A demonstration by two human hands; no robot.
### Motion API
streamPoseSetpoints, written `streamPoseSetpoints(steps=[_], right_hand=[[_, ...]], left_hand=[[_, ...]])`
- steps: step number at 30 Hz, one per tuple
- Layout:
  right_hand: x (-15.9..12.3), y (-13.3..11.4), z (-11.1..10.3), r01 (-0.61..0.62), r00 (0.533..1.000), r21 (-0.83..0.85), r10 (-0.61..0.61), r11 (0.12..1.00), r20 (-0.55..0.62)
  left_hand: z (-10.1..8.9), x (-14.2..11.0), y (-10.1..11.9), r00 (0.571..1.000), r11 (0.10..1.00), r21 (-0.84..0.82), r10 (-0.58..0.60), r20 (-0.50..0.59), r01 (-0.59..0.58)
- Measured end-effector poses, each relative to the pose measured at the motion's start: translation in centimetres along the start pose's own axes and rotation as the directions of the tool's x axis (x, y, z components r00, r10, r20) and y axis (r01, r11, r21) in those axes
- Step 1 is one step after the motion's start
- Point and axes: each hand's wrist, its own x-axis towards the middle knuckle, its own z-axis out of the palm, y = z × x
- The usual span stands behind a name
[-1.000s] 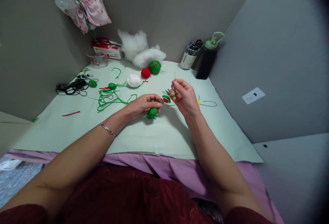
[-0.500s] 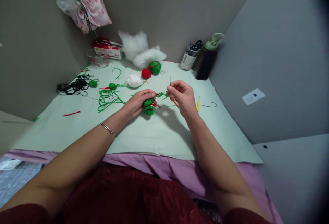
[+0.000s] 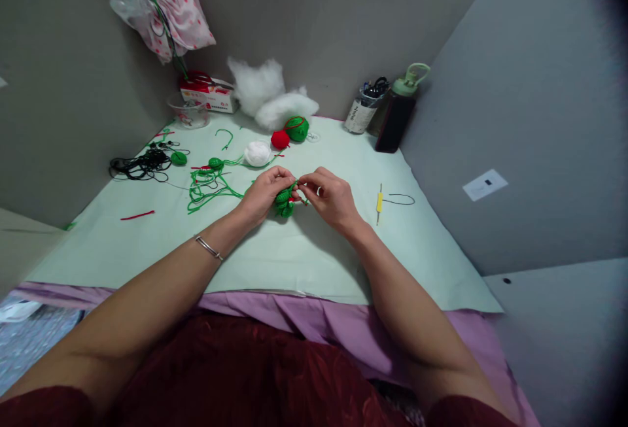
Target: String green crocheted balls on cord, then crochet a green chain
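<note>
A small green crocheted piece (image 3: pixel 284 201) with a bit of red on it is held just above the pale green table cover (image 3: pixel 304 250). My left hand (image 3: pixel 265 193) is closed round its left side. My right hand (image 3: pixel 330 195) meets it from the right, fingers pinched together at the piece; what they pinch is too small to make out. Loose green yarn (image 3: pixel 206 186) trails off to the left of my left hand.
A yellow-handled hook (image 3: pixel 379 202) lies right of my hands. White (image 3: pixel 257 152), red (image 3: pixel 280 139) and green (image 3: pixel 297 128) yarn balls sit further back, with white stuffing (image 3: pixel 267 95), a cup of tools (image 3: pixel 361 112) and a dark bottle (image 3: pixel 397 113). Black cord (image 3: pixel 140 164) lies far left.
My right hand came down and left from a raised position with a needle held up, and now pinches against the green piece. My left hand turned the piece and drew it slightly back.
</note>
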Motion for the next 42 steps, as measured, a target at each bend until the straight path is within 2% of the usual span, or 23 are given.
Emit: streamPoseSetpoints(steps=[6,14,19,28,36,39,42], right_hand=[[0.3,0.3,0.1,-0.031,0.999,-0.007,0.031,0.999,0.042],[0.3,0.3,-0.4,-0.032,0.995,-0.038,0.035,0.999,0.098],[0.4,0.2,-0.4,-0.055,0.994,-0.003,0.055,0.998,0.099],[0.4,0.0,-0.5,-0.103,0.99,0.071,0.096,0.992,0.103],[0.4,-0.1,-0.4,-0.121,0.984,0.097,0.107,0.988,0.141],[0.4,-0.1,-0.6,-0.119,0.982,0.158,0.093,0.98,0.165],[0.4,0.1,-0.8,-0.151,0.976,0.315,0.091,0.937,0.197]], left_hand=[[0.0,-0.1,0.3,0.999,0.996,0.087,-0.028,0.025,0.026],[-0.8,0.2,-0.2,0.985,0.991,0.131,0.007,0.172,-0.03],[-0.9,0.5,-0.4,0.986,0.984,0.167,0.035,0.161,-0.062],[-1.4,0.7,-0.3,0.993,0.923,0.377,0.04,0.11,-0.079],[-1.4,0.7,-0.6,0.989,0.886,0.445,0.091,0.116,-0.134],[-1.6,0.8,-0.6,0.986,0.897,0.42,0.086,0.143,-0.139],[-1.7,0.8,-0.2,0.98,0.926,0.355,0.067,0.189,-0.132]])
